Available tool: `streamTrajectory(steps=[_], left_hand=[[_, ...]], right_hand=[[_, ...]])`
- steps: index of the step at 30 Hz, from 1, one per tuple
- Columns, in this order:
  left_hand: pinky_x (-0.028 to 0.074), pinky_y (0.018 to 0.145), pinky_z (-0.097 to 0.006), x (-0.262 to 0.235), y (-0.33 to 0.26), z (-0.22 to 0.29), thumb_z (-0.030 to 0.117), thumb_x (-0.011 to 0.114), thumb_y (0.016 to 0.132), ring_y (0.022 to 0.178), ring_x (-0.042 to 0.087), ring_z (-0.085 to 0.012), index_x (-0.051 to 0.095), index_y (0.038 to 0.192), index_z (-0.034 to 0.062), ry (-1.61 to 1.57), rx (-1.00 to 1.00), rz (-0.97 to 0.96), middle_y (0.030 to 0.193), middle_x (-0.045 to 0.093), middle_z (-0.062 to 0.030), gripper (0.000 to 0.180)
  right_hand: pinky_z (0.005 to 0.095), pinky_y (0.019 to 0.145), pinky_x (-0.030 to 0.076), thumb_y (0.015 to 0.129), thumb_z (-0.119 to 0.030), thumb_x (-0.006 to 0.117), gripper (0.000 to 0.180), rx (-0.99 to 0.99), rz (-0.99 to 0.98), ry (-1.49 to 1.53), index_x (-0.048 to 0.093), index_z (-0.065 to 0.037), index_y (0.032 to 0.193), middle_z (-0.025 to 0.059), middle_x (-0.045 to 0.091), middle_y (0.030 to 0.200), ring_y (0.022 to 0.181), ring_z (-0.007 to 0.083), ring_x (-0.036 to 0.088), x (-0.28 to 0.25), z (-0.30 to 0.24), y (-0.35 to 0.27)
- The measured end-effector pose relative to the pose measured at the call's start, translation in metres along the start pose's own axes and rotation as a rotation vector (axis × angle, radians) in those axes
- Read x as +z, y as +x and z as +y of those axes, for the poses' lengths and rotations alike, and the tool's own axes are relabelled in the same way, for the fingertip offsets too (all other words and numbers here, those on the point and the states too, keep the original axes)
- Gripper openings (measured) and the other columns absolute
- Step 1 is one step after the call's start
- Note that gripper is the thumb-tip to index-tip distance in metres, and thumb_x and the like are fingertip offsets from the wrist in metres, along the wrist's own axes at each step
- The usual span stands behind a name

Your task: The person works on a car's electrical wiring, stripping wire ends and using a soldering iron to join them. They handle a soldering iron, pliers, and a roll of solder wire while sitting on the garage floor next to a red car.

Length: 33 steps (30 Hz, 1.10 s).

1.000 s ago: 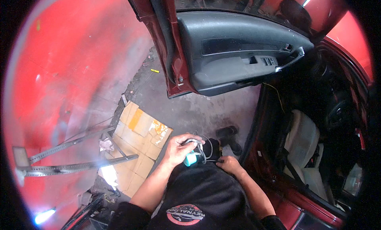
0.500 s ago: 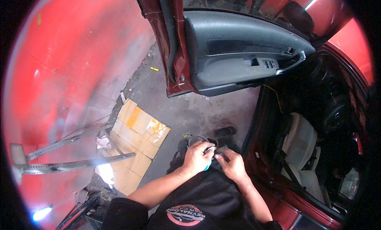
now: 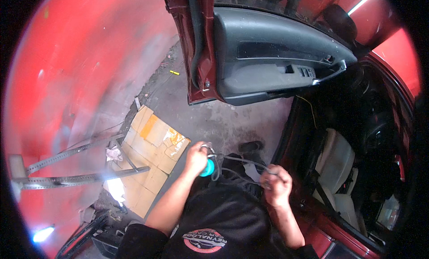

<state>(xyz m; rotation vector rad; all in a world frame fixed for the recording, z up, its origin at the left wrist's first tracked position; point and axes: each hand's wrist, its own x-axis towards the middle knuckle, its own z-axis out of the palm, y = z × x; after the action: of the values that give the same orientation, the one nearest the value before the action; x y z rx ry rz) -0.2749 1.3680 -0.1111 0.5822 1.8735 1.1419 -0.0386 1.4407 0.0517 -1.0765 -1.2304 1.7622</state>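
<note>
My left hand (image 3: 195,159) is closed in front of my body, around a small shiny metal piece (image 3: 209,150) whose kind I cannot make out. Just below its fingers is a bright teal round object (image 3: 207,168); whether it is joined to the metal piece is unclear. A thin grey cord (image 3: 243,160) stretches in a loose loop from beside that hand over to my right hand (image 3: 277,185). The right fingers are curled round the cord, slightly blurred. The hands are well apart, in front of my black shirt.
A dark red car door (image 3: 203,75) with a grey inner panel (image 3: 268,78) stands open ahead. At right is the car's interior with a beige seat (image 3: 333,163). Flattened cardboard (image 3: 145,169) lies on the floor at left, beside a perforated metal frame (image 3: 80,179) and the red wall (image 3: 89,71).
My hands, together before, have moved apart: the left to the left and upward, the right to the right. The grey cord now spans between them, and more of the teal object shows.
</note>
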Motion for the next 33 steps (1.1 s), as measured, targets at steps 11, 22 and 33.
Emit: streamTrajectory(steps=[11,22,33], left_hand=[[0.049,0.073,-0.028,-0.034,-0.011,0.030,0.004,0.050,0.087,0.078,0.061,-0.0133,0.065,0.107,-0.0046,-0.472,-0.211,-0.145,0.088,0.066,-0.0056,0.026],[0.051,0.085,-0.029,-0.002,-0.057,0.074,0.006,0.059,0.094,0.092,0.064,-0.0141,0.066,0.112,-0.0029,-0.112,0.165,-0.168,0.100,0.070,-0.0080,0.021],[0.053,0.065,-0.029,-0.017,-0.033,0.048,0.011,0.061,0.094,0.072,0.062,-0.0138,0.067,0.099,-0.0014,-0.513,-0.177,-0.074,0.089,0.067,-0.0059,0.014]], right_hand=[[0.0444,0.070,0.054,0.080,-0.023,0.071,0.032,-0.039,-0.089,-1.351,0.068,-0.004,0.106,0.0213,0.068,0.096,0.083,0.0369,0.067,-0.077,0.024,0.002],[0.0438,0.063,0.053,0.084,-0.014,0.067,0.022,-0.344,-0.500,-1.267,0.065,-0.006,0.104,0.0137,0.060,0.084,0.074,0.0353,0.064,0.035,0.009,0.042],[0.0280,0.059,0.043,0.091,-0.008,0.062,0.008,-0.092,0.116,-0.372,0.060,-0.003,0.085,0.0018,0.060,0.078,0.066,0.0105,0.052,0.005,-0.006,0.019]])
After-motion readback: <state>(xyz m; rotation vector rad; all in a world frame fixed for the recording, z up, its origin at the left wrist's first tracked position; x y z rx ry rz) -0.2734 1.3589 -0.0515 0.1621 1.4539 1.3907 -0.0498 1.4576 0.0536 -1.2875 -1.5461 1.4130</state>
